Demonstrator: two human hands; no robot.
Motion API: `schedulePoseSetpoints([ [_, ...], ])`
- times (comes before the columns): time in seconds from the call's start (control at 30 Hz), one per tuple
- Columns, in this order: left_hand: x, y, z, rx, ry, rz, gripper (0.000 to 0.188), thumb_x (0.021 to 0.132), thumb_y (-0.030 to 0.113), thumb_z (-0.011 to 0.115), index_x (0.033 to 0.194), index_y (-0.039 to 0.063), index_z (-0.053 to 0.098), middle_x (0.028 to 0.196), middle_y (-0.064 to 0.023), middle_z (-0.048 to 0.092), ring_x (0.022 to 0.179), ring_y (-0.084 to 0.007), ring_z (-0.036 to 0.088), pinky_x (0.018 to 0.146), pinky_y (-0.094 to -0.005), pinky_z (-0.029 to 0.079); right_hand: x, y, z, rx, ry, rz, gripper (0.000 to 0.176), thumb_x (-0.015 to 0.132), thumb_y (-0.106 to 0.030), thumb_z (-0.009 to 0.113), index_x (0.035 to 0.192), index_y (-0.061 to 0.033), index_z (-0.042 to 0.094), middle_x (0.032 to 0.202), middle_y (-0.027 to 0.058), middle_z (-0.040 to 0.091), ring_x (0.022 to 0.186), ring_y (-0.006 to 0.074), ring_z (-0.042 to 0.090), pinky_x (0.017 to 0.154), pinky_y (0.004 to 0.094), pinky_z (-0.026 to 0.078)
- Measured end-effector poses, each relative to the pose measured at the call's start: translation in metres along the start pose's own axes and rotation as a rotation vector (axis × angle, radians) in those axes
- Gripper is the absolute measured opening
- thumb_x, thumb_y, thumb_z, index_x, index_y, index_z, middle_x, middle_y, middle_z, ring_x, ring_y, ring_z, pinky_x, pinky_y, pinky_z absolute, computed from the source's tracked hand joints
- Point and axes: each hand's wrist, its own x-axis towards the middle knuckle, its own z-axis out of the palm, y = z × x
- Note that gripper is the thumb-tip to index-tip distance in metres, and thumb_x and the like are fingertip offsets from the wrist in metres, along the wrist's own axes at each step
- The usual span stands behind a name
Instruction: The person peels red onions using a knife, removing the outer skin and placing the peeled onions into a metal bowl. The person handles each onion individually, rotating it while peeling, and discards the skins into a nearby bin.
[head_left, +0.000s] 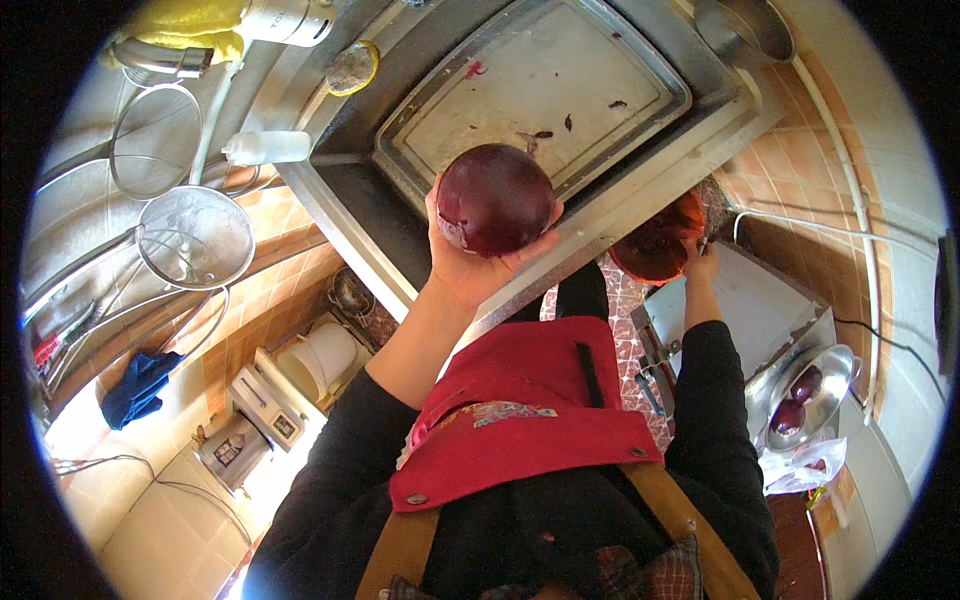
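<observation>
My left hand (472, 262) is raised over the sink's near edge and holds a round, glossy dark-purple vegetable (495, 200) from below. A paler patch shows at its lower left; its exact kind is unclear. My right hand (701, 262) is lower, at the side of a round red-orange container (652, 244), with its fingers closed around a small dark object (703, 244) that is mostly hidden. Beyond the held vegetable, a metal sink (337, 180) contains a large rectangular metal tray (540, 82) with dark scraps and a red bit on it.
A metal bowl (814, 405) at the right holds two purple vegetables (787, 417). A plastic squeeze bottle (270, 148) and a yellow-edged round pad (352, 68) lie along the sink's left side. Strainers (196, 238) hang at the left. A metal pot (746, 30) stands at the upper right.
</observation>
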Motion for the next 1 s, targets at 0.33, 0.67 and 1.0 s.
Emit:
schedulePoseSetpoints([
  [0.33, 0.021, 0.014, 0.042, -0.025, -0.117, 0.154, 0.083, 0.084, 0.062, 0.052, 0.147, 0.011, 0.032, 0.146, -0.0231, 0.036, 0.135, -0.0512, 0.033, 0.108, -0.0684, 0.032, -0.017, -0.032, -0.048, 0.123, 0.142, -0.211, 0.019, 0.087, -0.015, 0.070, 0.101, -0.0020, 0.064, 0.083, 0.0059, 0.065, 0.073, 0.0163, 0.060, 0.067, 0.0317, 0.049],
  [0.67, -0.017, 0.035, 0.065, 0.094, -0.253, 0.285, 0.092, 0.076, 0.070, 0.066, 0.143, 0.015, 0.038, 0.144, -0.0193, 0.040, 0.133, -0.0504, 0.036, 0.099, -0.0674, 0.044, -0.193, -0.247, -0.084, 0.254, -0.178, -0.615, 0.020, 0.091, -0.015, 0.068, 0.104, -0.0014, 0.062, 0.091, 0.0024, 0.063, 0.081, 0.0085, 0.056, 0.072, 0.0249, 0.047],
  [1.0, -0.081, 0.039, 0.063, 0.392, 0.042, 0.554, 0.062, 0.095, 0.062, 0.043, 0.137, 0.017, 0.047, 0.138, -0.0105, 0.053, 0.125, -0.0317, 0.052, 0.096, -0.0617, 0.046, -0.347, -0.407, -0.008, -0.122, -0.412, -1.599, 0.022, 0.090, -0.026, 0.066, 0.100, -0.0077, 0.060, 0.085, 0.0115, 0.064, 0.075, 0.0329, 0.063, 0.062, 0.0366, 0.049],
])
